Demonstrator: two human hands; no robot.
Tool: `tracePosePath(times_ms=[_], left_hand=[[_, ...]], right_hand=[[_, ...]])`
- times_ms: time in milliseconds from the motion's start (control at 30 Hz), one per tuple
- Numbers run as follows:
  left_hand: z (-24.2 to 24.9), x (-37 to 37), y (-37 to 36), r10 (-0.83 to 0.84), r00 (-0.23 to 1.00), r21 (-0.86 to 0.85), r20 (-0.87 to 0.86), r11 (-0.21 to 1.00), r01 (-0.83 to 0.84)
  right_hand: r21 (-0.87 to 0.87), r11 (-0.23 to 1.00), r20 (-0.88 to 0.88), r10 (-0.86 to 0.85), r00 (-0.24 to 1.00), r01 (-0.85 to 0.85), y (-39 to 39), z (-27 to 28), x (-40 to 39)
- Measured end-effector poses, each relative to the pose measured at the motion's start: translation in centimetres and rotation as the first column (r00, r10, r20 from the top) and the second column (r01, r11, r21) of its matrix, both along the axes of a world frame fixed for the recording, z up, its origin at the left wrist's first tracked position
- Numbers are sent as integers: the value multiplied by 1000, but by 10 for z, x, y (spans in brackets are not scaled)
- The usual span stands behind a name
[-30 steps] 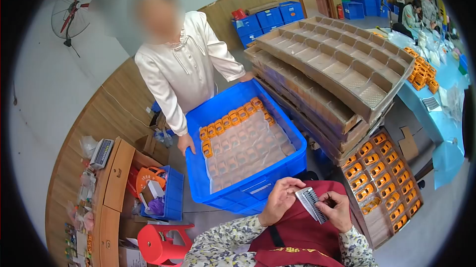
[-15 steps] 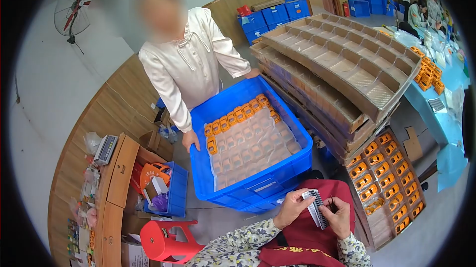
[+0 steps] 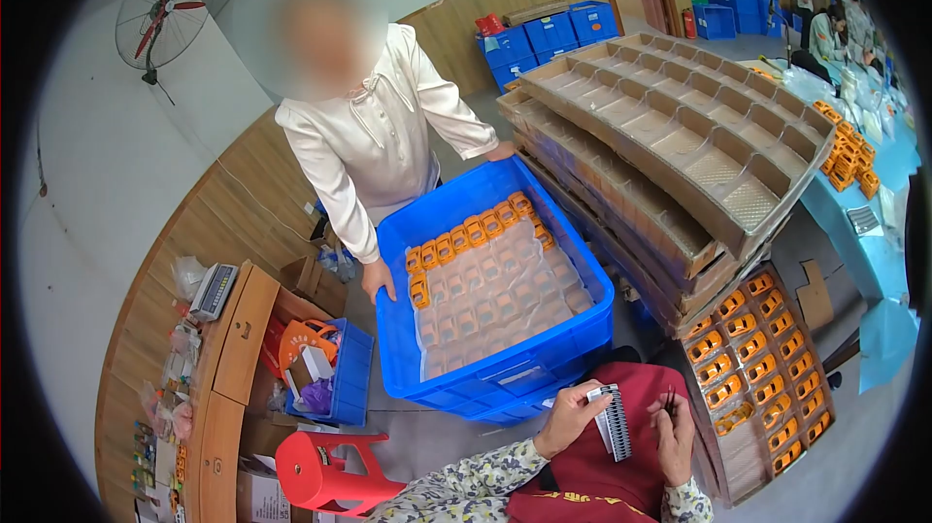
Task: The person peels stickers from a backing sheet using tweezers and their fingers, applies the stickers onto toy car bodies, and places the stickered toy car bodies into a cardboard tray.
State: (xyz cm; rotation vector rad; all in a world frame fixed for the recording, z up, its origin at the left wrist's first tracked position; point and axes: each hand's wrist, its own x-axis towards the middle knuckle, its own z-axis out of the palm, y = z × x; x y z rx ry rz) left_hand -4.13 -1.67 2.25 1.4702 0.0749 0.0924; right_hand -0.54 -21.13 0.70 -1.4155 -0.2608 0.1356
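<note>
My left hand pinches a small white spiral-bound notebook by its side, above my dark red apron. To the right of the notebook, apart from it, my right hand is closed around a thin dark stick-like thing; its exact kind is too small to make out. Just beyond my hands stands a large blue crate. In it, orange toy cars line the far and side edges, and a translucent sheet covers more rows.
A person in a white blouse grips the crate's far side. Stacked compartment trays rise at the right, above a tray of orange toy cars. A red stool and a smaller blue bin stand at the left.
My right hand has drawn away from the notebook to the right, keeping the thin dark thing. The notebook stays in my left hand. The view has shifted slightly.
</note>
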Motion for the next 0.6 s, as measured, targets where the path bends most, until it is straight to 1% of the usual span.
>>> tracePosePath(times_ms=[100, 233, 267, 367, 400, 500, 533, 600], left_hand=[[3, 1, -1, -31, 999, 28, -43, 999, 32], [-8, 5, -3, -19, 999, -35, -26, 999, 18], [-6, 6, -2, -12, 1000, -36, -21, 999, 11], [3, 3, -6, 57, 998, -105, -35, 993, -61], [5, 2, -7, 61, 997, -117, -39, 991, -65], [11, -2, -7, 157, 984, -43, -86, 986, -161], [9, -3, -10, 150, 983, -60, -103, 986, -157], [6, -4, -7, 100, 992, -132, -74, 985, -110]], right_hand=[[-41, 999, -117, -9, 993, 4, -10, 13, 0], [-15, 999, -155, 41, 987, -43, -19, 6, 3], [-17, 999, -151, 47, 987, -50, -16, 7, 4], [9, 999, -85, -36, 996, 37, -10, 12, -1], [-3, 999, -87, -33, 996, 33, -9, 11, -1], [-7, 1000, -38, -15, 999, 14, -7, 0, -1], [-27, 999, -52, -21, 998, 19, -11, 3, -6], [-78, 996, -12, -32, 999, 31, -4, 13, -10]])
